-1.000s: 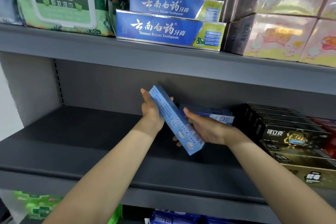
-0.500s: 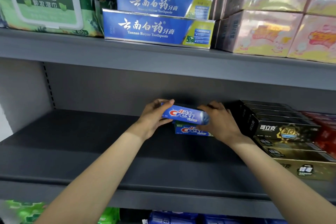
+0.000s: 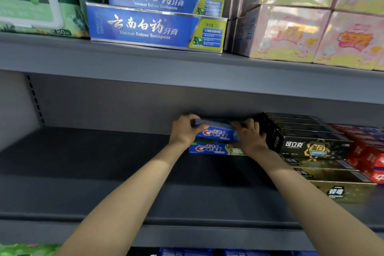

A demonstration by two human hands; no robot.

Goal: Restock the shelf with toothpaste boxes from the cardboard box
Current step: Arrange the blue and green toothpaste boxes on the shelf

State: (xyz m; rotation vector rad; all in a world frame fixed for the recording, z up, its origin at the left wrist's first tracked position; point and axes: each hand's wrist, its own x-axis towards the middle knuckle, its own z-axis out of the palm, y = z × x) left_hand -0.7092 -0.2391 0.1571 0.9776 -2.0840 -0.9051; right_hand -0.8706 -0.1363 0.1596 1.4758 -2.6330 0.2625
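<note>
A blue Crest toothpaste box (image 3: 217,132) lies level on top of a second Crest box (image 3: 214,149) at the back of the grey middle shelf (image 3: 104,162). My left hand (image 3: 185,132) grips the upper box's left end. My right hand (image 3: 249,136) holds its right end, pressed against a stack of black toothpaste boxes (image 3: 311,145). The cardboard box is out of sight.
Gold boxes (image 3: 332,174) and red boxes (image 3: 372,151) fill the shelf's right side. On the upper shelf sit two Yunnan Baiyao boxes (image 3: 153,27), a green wet-wipes pack (image 3: 31,2) and pink packages (image 3: 307,27). Blue packs (image 3: 207,252) show on the shelf below.
Both hands turned the tilted Crest box level, carried it to the back of the shelf and set it on the lower Crest box. The view has moved closer.
</note>
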